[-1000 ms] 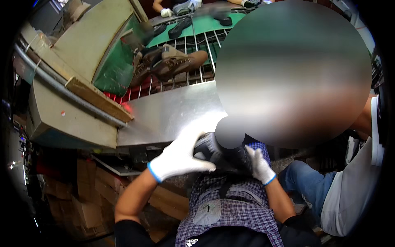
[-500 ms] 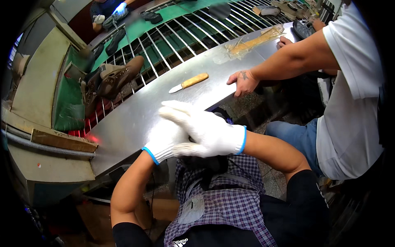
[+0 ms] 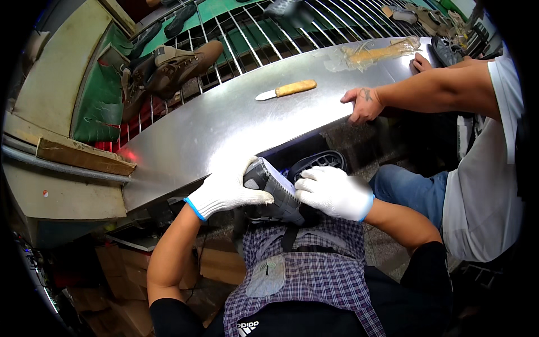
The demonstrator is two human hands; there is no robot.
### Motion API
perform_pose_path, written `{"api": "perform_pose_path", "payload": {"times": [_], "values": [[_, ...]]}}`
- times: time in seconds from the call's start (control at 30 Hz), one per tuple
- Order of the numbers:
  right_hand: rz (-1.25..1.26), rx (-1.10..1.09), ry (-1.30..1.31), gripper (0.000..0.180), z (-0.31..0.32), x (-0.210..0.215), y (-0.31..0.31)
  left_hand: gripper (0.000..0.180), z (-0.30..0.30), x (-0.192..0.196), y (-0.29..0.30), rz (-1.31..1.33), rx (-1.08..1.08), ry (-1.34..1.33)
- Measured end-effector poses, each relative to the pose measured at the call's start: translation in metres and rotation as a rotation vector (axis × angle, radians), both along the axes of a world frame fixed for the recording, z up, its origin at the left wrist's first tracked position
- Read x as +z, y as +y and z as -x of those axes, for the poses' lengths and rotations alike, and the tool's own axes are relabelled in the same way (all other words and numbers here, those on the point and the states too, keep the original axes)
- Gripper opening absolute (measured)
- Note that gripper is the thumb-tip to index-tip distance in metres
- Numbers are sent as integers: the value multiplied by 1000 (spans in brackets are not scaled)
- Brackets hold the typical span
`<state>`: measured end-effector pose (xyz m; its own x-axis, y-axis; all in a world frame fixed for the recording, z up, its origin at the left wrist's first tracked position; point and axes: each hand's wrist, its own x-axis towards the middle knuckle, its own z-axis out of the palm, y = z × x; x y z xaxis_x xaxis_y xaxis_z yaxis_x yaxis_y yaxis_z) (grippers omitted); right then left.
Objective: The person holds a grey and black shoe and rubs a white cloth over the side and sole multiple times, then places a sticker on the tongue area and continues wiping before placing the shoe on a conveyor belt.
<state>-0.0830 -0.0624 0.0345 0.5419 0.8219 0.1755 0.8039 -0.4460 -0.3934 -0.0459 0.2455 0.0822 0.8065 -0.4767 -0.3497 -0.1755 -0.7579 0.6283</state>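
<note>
A dark grey shoe [image 3: 279, 197] with stitching along its edge and a pale underside is held at my lap, below the bench edge. My left hand [image 3: 230, 191], in a white knitted glove with a blue cuff, grips its left side, the thumb lying across it. Against its right edge are the curled fingers of my right hand [image 3: 331, 194], gloved likewise. Just beyond that hand sits a black ribbed piece like a shoe sole [image 3: 319, 161], partly hidden. A knife [image 3: 296, 87] with a wooden handle and short blade lies on the metal bench [image 3: 219, 118].
Brown work boots [image 3: 174, 70] stand on the metal bar rack [image 3: 252, 42] behind the bench. At the right, a co-worker's hand [image 3: 366, 104] rests on the bench edge. Brown tape [image 3: 382, 51] covers part of the bench. A cabinet with a wooden strip [image 3: 84, 157] stands left.
My gloved hands, pressed together before, have come apart and lowered to hold the shoe. The view has shifted, so the knife and bench appear farther right and higher.
</note>
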Motion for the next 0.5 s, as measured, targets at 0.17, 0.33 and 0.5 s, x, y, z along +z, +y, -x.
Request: {"api": "perform_pose_path", "payload": {"times": [0.17,0.33,0.5], "values": [[-500,-457,204,29,33,-65,0,103,15,-15,15,-30,148,148],[-399,-509,-4,33,40,-50,29,104,14,-8,15,48,94,119],[-189,-498,-41,23,44,-22,39,108,-10,-2,4,-82,-159,11]]}}
